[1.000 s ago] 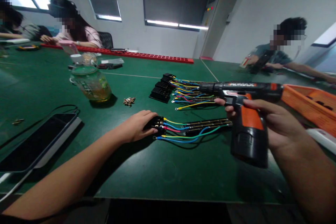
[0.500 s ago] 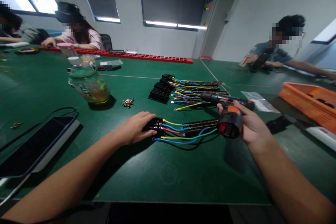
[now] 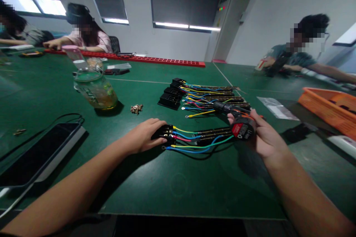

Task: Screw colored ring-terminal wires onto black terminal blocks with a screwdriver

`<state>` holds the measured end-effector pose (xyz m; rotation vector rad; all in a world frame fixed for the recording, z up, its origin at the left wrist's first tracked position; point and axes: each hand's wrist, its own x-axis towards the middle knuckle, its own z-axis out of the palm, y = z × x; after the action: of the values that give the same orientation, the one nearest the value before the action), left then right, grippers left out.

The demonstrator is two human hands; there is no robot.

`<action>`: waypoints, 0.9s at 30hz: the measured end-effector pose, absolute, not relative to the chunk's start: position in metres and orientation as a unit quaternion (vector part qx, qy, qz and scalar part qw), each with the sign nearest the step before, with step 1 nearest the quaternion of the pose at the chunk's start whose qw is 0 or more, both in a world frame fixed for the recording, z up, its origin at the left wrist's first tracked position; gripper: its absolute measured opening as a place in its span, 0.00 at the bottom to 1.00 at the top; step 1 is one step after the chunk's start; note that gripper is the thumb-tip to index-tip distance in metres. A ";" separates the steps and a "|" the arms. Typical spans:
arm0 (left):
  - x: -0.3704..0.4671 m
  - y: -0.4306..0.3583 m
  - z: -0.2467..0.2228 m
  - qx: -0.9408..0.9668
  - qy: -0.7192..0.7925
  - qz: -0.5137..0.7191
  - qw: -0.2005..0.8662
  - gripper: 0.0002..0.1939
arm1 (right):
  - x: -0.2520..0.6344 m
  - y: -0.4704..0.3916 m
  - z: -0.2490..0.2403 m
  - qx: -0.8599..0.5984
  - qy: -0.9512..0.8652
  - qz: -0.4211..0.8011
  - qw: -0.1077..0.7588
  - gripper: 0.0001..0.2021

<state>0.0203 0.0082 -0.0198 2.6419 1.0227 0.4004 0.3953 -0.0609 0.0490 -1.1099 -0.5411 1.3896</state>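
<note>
My left hand (image 3: pixel 147 135) is closed on a black terminal block (image 3: pixel 169 140), from which yellow, blue, red and green wires (image 3: pixel 191 147) run right to a dark strip (image 3: pixel 214 133). The fingers of my right hand (image 3: pixel 263 131) wrap round a black and orange power drill (image 3: pixel 243 126), its bit pointing left above the wired parts. Behind lie several more black blocks (image 3: pixel 170 100) with coloured wires and strips. A small pile of brass-coloured screws (image 3: pixel 136 109) rests left of them.
A jar with drink (image 3: pixel 97 94) stands at the left, behind a phone-like device (image 3: pixel 41 152). An orange basket (image 3: pixel 328 100) and clear bag (image 3: pixel 278 108) are at the right. Other people sit across the green table (image 3: pixel 150 189).
My right hand has turned the drill, so its battery base faces me more and its bit shows. My left hand stays on the block.
</note>
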 end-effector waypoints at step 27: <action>0.020 0.008 -0.020 0.915 0.359 0.127 0.135 0.24 | 0.386 -0.120 0.036 -0.550 -0.134 0.537 0.625 0.16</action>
<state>0.0199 0.0077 -0.0202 2.6513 1.0393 0.3692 0.3864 -0.1200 0.0358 -1.2631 -0.3075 1.2316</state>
